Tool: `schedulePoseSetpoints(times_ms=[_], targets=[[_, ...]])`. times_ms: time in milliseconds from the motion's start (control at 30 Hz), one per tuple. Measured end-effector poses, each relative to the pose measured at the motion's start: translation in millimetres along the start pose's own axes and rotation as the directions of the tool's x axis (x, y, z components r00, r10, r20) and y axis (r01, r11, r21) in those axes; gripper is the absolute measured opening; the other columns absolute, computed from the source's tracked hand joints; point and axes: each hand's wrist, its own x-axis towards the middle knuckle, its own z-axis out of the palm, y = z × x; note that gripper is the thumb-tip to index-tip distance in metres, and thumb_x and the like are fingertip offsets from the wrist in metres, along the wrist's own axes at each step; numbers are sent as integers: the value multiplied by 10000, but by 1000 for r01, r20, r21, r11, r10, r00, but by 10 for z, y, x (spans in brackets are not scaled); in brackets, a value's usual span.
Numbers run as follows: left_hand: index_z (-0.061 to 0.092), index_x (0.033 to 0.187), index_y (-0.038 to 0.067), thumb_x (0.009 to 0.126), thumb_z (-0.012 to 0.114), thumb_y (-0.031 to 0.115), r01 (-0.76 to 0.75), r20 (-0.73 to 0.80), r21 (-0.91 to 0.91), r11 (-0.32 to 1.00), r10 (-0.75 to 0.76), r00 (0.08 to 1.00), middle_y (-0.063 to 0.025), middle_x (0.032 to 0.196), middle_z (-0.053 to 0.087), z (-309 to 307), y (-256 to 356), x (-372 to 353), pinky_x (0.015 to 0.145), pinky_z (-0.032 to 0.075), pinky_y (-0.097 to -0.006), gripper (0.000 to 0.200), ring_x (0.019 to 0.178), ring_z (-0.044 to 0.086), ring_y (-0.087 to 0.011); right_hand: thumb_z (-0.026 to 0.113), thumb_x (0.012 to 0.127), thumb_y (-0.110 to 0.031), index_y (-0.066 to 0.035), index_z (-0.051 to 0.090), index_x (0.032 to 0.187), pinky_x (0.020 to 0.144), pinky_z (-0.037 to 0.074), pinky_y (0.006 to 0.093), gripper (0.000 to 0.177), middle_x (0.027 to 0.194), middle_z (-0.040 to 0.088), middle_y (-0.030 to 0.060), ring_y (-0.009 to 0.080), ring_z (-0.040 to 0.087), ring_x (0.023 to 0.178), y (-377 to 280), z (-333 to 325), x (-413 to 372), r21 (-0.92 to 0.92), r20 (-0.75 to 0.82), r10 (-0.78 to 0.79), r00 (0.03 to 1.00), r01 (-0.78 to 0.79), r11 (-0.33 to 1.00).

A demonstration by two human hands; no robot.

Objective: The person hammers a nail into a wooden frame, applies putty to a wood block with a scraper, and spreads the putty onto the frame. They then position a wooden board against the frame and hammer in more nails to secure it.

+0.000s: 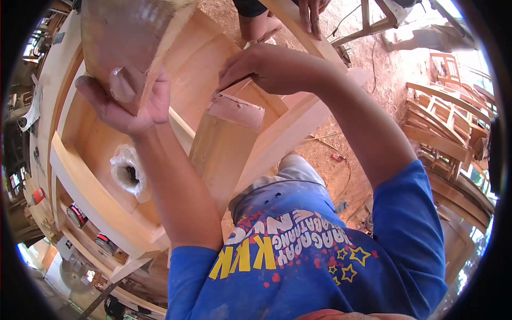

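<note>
My left hand [130, 104] holds a large translucent plastic piece [128, 37] from below, with the thumb spread out at the side. Its exact shape is unclear, and its top runs out of view. The fingers of my right hand [261, 66] are pinched on a thin, dark-edged tool [234, 84], mostly hidden by the hand. That tool is just above the end of a thick wooden post [223, 149]. A pinkish coating [236, 110] covers the post's end face.
Around the post is a large wooden frame [96, 197] with a crumpled plastic wrap [129, 173] inside it. Another person's hand [312, 16] rests on a board at the top. Stacked wooden parts [442, 128] stand at the right. A cable lies on the dusty floor.
</note>
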Motion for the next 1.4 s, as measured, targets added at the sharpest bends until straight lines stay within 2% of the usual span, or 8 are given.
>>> schedulePoseSetpoints(times_ms=[333,833,900,1000,1133,1233,1300,1400], targets=[[634,1354,186,1026,548,571,-88,-304,109,990,117,946,6,1175,730,-15,-243,79,616,522,-303,513,825,671,-144,507,763,197,-26,768,1153,1041,510,404,519,1202,736,153,316,680,1167,105,80,-340,45,72,83,994,-87,995],[624,1355,194,1012,581,574,-35,-296,172,985,85,951,4,1225,720,94,-307,75,664,566,-326,514,929,690,-142,477,715,231,-32,780,1172,1043,530,397,608,1223,730,154,327,681,1173,-160,52,-889,102,41,232,972,-235,967],[567,1446,165,1022,563,579,-13,-102,16,1000,15,995,-25,1383,654,-100,-245,64,970,517,-421,592,1208,620,-209,474,714,223,-32,765,1199,1042,527,399,620,1242,719,159,333,672,1185,-186,31,-903,71,-20,225,974,-223,972],[540,1490,150,1030,545,587,71,77,-128,989,-61,995,-39,1461,622,-207,-116,75,1128,487,-466,634,1346,585,-242,478,717,206,-27,740,1230,1037,525,412,621,1257,706,166,350,661,1193,-317,60,-845,-19,-121,236,964,-240,971],[615,1373,115,1030,542,583,-84,-180,144,986,109,978,-5,1216,732,224,-251,22,659,545,-288,584,946,700,-115,491,719,190,-15,711,1247,1016,529,437,607,1245,701,165,370,647,1191,-690,177,-762,-61,-186,344,920,-360,931],[623,1365,111,1036,525,585,-102,-257,135,986,134,957,-11,1202,737,439,-279,-4,659,545,-289,585,917,696,-122,513,719,191,-10,715,1237,993,536,447,592,1236,698,157,368,649,1161,-829,366,-803,-129,-210,281,936,-312,941],[623,1364,102,1039,522,579,20,100,59,998,-25,995,-25,1203,736,-147,-68,81,657,548,-299,586,922,695,-137,533,727,179,-11,714,1245,987,539,445,581,1234,697,150,361,650,1147,-926,449,-845,-163,-198,298,934,-331,929],[621,1361,87,1043,521,572,3,71,34,999,-5,997,-48,1203,734,-129,-69,24,665,556,-317,588,940,694,-165,562,736,164,-13,715,1252,983,541,437,566,1232,696,140,354,651,1130,-1038,475,-891,-185,-172,322,931,-351,918]])
